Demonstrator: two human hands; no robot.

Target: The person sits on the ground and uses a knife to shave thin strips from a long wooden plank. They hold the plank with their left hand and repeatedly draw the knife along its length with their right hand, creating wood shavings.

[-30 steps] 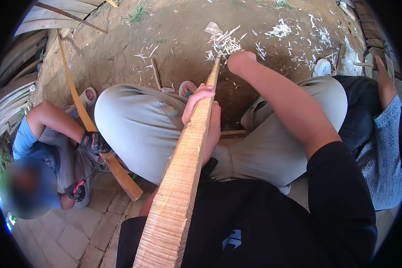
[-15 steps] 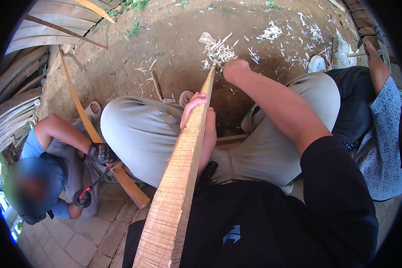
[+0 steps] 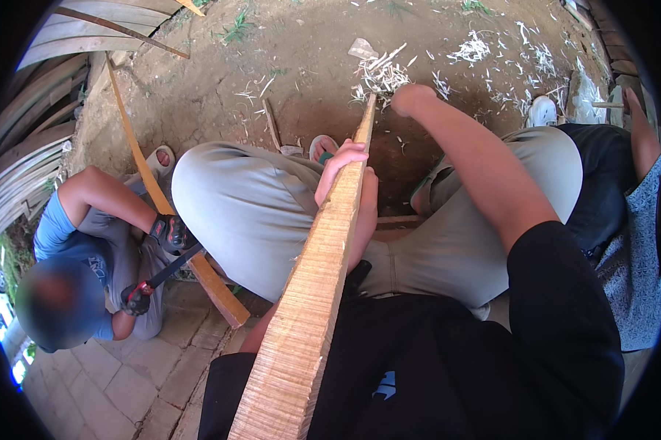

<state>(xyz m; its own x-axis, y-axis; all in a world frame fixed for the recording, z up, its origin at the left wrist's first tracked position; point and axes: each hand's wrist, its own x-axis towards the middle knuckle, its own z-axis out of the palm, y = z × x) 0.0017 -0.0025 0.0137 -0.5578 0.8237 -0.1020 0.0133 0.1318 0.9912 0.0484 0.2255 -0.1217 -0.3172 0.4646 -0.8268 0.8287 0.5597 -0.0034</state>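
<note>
A long tapered piece of wood (image 3: 301, 308) slants from the lower edge, across my front, to a narrow tip near the ground. My left hand (image 3: 347, 176) is wrapped round it partway along, fingers over the near face. Beside the tip, my right hand (image 3: 413, 100) is closed in a fist. Its fingers point away from view, so whatever it may hold is hidden. Pale curled wood shavings (image 3: 382, 75) lie in a pile on the dirt just past the tip.
At left, a co-worker in dark gloves (image 3: 173, 233) holds a red-handled blade (image 3: 170, 270) against another long wooden strip (image 3: 217, 290). Close at right sits another person in a patterned garment (image 3: 642, 257), a stick (image 3: 608, 105) by their hand. Shavings (image 3: 471, 48) scatter over the dirt.
The whole view has shifted, so the scene sits slightly farther right and higher. My hands keep their places at the wood. The co-worker's blade has changed its angle and shows more of its length.
</note>
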